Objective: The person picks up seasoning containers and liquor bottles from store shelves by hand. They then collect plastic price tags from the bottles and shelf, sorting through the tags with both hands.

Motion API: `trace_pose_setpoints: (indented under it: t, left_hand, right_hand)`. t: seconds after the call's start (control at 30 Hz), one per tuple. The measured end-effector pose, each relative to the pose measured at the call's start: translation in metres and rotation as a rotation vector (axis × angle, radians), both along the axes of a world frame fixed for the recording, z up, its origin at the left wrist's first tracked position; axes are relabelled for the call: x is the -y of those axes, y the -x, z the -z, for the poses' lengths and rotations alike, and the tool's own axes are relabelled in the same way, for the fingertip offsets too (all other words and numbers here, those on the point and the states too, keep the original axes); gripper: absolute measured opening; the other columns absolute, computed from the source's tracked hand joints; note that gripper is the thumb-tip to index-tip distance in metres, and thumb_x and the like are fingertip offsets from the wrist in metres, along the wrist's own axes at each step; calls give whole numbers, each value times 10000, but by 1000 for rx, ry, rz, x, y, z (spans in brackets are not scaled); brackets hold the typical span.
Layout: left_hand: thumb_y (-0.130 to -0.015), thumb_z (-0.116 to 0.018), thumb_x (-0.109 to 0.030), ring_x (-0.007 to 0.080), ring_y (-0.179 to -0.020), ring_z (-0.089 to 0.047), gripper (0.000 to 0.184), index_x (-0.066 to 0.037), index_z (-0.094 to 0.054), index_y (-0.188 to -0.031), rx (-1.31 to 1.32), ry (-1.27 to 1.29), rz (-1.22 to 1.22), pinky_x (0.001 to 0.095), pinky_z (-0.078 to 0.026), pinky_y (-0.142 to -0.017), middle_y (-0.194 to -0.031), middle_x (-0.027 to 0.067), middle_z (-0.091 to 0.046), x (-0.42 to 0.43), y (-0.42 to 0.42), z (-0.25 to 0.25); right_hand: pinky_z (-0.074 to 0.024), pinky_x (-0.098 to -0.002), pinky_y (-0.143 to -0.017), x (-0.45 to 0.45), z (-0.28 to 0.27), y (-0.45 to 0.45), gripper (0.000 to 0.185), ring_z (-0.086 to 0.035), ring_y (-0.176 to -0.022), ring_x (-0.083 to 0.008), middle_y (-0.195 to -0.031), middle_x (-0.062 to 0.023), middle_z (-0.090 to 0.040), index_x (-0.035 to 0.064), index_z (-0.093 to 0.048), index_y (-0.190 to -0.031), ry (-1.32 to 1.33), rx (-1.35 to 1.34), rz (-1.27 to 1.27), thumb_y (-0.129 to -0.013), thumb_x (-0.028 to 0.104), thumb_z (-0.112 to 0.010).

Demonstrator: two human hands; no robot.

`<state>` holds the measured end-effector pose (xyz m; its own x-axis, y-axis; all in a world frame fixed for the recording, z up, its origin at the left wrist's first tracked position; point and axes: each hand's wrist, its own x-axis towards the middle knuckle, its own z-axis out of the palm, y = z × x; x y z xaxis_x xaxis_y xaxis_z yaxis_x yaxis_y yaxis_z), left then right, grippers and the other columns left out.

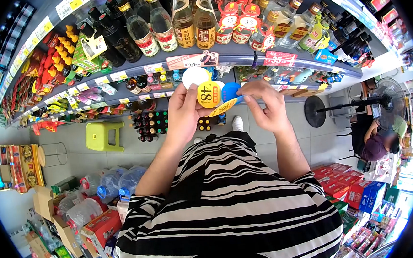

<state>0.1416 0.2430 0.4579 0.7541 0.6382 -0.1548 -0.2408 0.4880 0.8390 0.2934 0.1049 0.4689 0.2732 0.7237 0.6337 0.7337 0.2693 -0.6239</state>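
Observation:
Several round paper tags are fanned out between my hands, in front of the bottle shelf. My left hand (184,112) is closed on them, beside a white round tag (196,77) and a yellow tag marked 48 (209,94). My right hand (265,106) pinches the right side of the bunch, at a blue tag (230,92) and another yellow tag (225,107) seen at a slant. Just beyond the tags, the shelf edge (232,59) carries price labels and a pink sign (192,60). Clear glass bottles (162,29) with red caps or gold caps stand above it.
A green stool (102,136) stands on the tiled floor at left. Large plastic bottles (107,184) and cartons (100,226) lie lower left, red boxes (339,183) lower right. A black fan (315,111) and a seated person (375,141) are at right.

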Motion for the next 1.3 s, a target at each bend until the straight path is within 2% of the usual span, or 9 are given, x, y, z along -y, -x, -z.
trace_pose_setpoints:
  t: [0.13, 0.23, 0.53, 0.63, 0.73, 0.83, 0.97, 1.07, 1.3]
  left_hand:
    - [-984, -373, -204, 183, -831, -661, 269, 11, -454, -1124, 26, -45, -16, 255, -576, -652, -975, 119, -613, 0, -4, 10]
    - [-984, -371, -186, 177, -827, -659, 249, 16, -453, -1104, 58, -77, -26, 250, -576, -642, -965, 119, -612, 0, -5, 15]
    - [-981, -377, -166, 156, -818, -653, 234, 22, -458, -1094, 0, -139, -58, 268, -587, -630, -952, 110, -607, 5, -8, 14]
    - [-980, -377, -166, 150, -821, -651, 241, 20, -461, -1109, -25, -160, -44, 268, -588, -627, -959, 104, -605, 5, -7, 14]
    - [-980, -380, -170, 162, -836, -651, 249, 20, -460, -1120, -15, -143, -31, 276, -589, -645, -976, 108, -604, 5, -6, 15]
    - [-979, -383, -175, 198, -872, -651, 256, 19, -449, -1133, 26, -78, -18, 310, -591, -682, -1011, 131, -598, 6, -6, 13]
    - [-975, -393, -175, 268, -931, -640, 265, 17, -422, -1155, 73, 39, -28, 384, -590, -730, -1062, 176, -583, 5, -4, 5]
    - [-971, -403, -170, 294, -949, -633, 262, 12, -408, -1159, 82, 79, -48, 421, -591, -731, -1071, 194, -577, 1, -2, 12]
    - [-957, -441, -150, 287, -956, -630, 237, -18, -426, -1153, 131, 123, -26, 426, -583, -751, -1085, 172, -579, 3, -5, 11]
  right_hand:
    - [-482, -318, -755, -1, -3, 5, 98, -624, -809, -232, -883, -123, -642, -9, -577, -890, 130, -172, 53, -798, -43, -564]
    - [-496, -242, -556, -3, -1, 3, 83, -614, -826, -209, -941, -114, -626, 14, -580, -890, 152, -163, 46, -808, 18, -586]
    - [-472, -348, -783, -11, -1, 12, 124, -606, -870, -309, -988, -139, -602, 10, -570, -887, 237, -248, 142, -782, 57, -617]
    - [-480, -324, -724, -12, 5, 11, 135, -608, -836, -296, -966, -136, -604, 15, -574, -891, 231, -242, 164, -778, 65, -628]
    - [-475, -298, -661, -9, 0, 12, 144, -606, -776, -263, -923, -133, -607, 28, -580, -893, 443, -381, 219, -771, 73, -644]
    - [-461, -250, -609, -8, 7, 11, 127, -587, -710, -174, -859, -84, -615, 29, -578, -908, 431, -434, 205, -801, 68, -633]
    - [-456, -194, -624, -2, 12, 0, 110, -548, -719, -61, -841, -17, -601, 0, -547, -965, 176, -768, 103, -867, 36, -582]
    - [-476, -203, -643, 3, 11, -10, 114, -558, -732, -63, -852, -30, -602, 2, -547, -976, 22, -1048, 141, -869, 25, -579]
    - [-507, -227, -700, 5, 13, -2, 325, -613, -834, -110, -962, -79, -635, -12, -463, -1178, -37, -1194, 4, -871, 5, -566]
